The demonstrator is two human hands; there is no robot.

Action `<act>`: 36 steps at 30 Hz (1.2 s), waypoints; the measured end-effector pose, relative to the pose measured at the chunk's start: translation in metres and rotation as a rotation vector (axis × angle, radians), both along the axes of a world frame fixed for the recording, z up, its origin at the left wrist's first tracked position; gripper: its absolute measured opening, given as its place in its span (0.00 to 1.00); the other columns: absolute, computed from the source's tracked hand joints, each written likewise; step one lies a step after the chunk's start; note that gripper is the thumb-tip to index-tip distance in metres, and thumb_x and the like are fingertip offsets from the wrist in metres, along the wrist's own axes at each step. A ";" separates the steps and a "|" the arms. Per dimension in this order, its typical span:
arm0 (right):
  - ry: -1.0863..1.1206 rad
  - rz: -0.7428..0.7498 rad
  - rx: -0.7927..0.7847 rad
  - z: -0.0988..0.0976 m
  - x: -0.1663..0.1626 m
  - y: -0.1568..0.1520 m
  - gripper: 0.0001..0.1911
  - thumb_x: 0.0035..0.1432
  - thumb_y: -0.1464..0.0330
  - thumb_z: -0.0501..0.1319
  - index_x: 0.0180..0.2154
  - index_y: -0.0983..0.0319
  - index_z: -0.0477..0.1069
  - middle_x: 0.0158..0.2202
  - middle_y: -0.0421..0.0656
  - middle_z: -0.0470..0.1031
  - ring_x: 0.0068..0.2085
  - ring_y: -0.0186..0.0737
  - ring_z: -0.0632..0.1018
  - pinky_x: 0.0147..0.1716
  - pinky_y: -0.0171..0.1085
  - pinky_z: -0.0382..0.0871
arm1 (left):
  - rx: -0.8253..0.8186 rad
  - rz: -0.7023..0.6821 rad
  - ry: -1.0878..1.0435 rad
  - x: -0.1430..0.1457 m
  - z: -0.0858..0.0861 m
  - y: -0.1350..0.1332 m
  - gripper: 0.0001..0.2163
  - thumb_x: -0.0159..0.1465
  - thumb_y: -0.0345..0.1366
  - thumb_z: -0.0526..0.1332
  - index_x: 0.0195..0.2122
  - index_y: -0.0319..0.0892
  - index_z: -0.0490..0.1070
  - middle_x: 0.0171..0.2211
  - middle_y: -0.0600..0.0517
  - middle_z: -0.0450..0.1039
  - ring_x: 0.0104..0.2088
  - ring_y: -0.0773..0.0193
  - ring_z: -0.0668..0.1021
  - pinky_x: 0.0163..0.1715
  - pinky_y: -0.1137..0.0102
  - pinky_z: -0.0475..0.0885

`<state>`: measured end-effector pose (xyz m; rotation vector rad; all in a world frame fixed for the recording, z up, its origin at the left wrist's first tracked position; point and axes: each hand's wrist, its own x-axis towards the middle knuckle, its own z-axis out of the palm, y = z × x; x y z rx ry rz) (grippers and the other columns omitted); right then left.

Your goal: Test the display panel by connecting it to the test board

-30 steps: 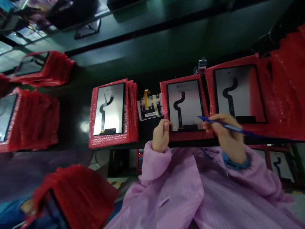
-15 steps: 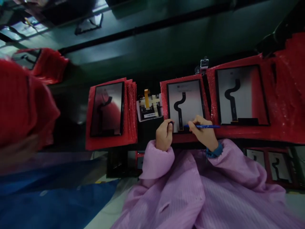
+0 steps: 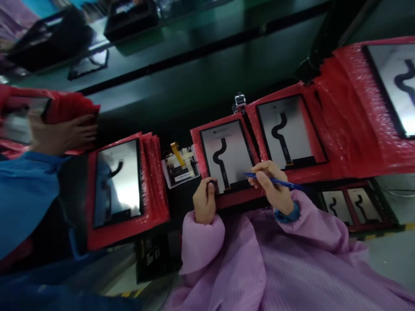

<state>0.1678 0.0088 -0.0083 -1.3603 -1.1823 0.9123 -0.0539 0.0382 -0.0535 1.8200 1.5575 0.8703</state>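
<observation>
In front of me a display panel (image 3: 238, 160) lies back side up on a red bubble-wrap sheet, with a black S-shaped flex cable (image 3: 219, 157) on its pale back. My right hand (image 3: 275, 185) is closed round a blue pen (image 3: 270, 179); the tip hangs over the panel's lower part, and contact cannot be made out. At the lower left corner my left hand (image 3: 205, 201) is closed, a small dark thing (image 3: 212, 182) showing at its fingertips, too small to name. That hand rests against the panel's edge.
Red-wrapped panels flank mine: one left (image 3: 118, 181), one right (image 3: 288, 129), another far right (image 3: 397, 86). A small circuit module (image 3: 181, 166) with an orange flex sits left. A co-worker's hand (image 3: 61, 134) rests on red wrapping. A metal clip (image 3: 240, 103) stands behind.
My view has swung, bringing a co-worker's blue sleeve and hand into sight at the left. The pen tip has lifted or shifted away from the cable's lower end. My left hand stays at the panel corner.
</observation>
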 end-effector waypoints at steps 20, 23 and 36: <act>-0.366 -0.327 0.034 -0.021 0.116 0.019 0.17 0.56 0.65 0.61 0.21 0.59 0.55 0.19 0.35 0.56 0.23 0.29 0.59 0.27 0.37 0.52 | 0.044 0.022 0.058 -0.004 -0.003 0.000 0.17 0.73 0.47 0.51 0.43 0.40 0.74 0.29 0.53 0.73 0.29 0.66 0.76 0.33 0.71 0.71; -0.367 -0.336 0.035 -0.023 0.118 0.021 0.17 0.55 0.65 0.61 0.20 0.59 0.54 0.19 0.35 0.55 0.23 0.29 0.59 0.27 0.37 0.53 | 0.035 0.021 0.041 -0.006 -0.006 0.001 0.18 0.73 0.48 0.51 0.43 0.41 0.73 0.29 0.53 0.73 0.30 0.66 0.76 0.34 0.71 0.72; 0.513 0.064 -0.086 0.013 0.049 -0.036 0.23 0.61 0.55 0.67 0.27 0.60 0.59 0.19 0.32 0.61 0.18 0.25 0.60 0.18 0.29 0.53 | -0.253 -0.390 -0.366 0.056 0.045 -0.052 0.18 0.74 0.50 0.55 0.46 0.44 0.79 0.30 0.51 0.77 0.27 0.68 0.77 0.28 0.74 0.73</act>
